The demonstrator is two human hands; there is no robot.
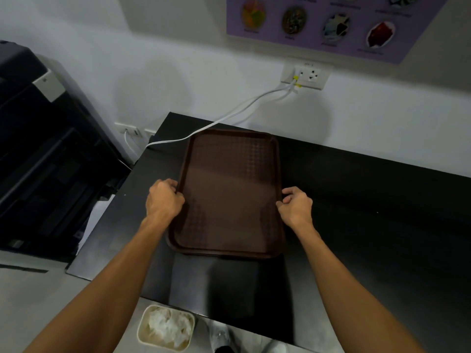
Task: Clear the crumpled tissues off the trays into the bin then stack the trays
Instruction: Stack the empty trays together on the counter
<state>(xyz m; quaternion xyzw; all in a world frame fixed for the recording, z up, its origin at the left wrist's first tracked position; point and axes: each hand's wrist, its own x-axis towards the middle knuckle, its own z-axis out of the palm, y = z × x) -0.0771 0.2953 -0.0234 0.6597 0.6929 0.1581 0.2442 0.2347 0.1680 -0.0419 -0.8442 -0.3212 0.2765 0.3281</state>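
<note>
Head view, from the left: a large black printer [46, 154] stands on the floor beside the left end of a black table [369, 225]. Near the bottom edge, just off the table's near side, sits a pale bin [142, 324] with crumpled white tissues [168, 324] inside. Above it, the left hand [164, 198] is clenched round the left rim of a brown tray [229, 189], its fingers curled over the edge.

The tray lies flat on the table between the two hands, its long side running away toward the wall and its textured surface bare. A second rim shows just under its near left corner, so it seems to rest on another tray. The right hand [295, 205] grasps the right rim, directly across from the left hand, with its fingers curled at the edge.

A white cable [229, 118] runs past the tray's far left corner up to a wall socket [305, 76]. A purple poster [318, 29] hangs on the wall above.
</note>
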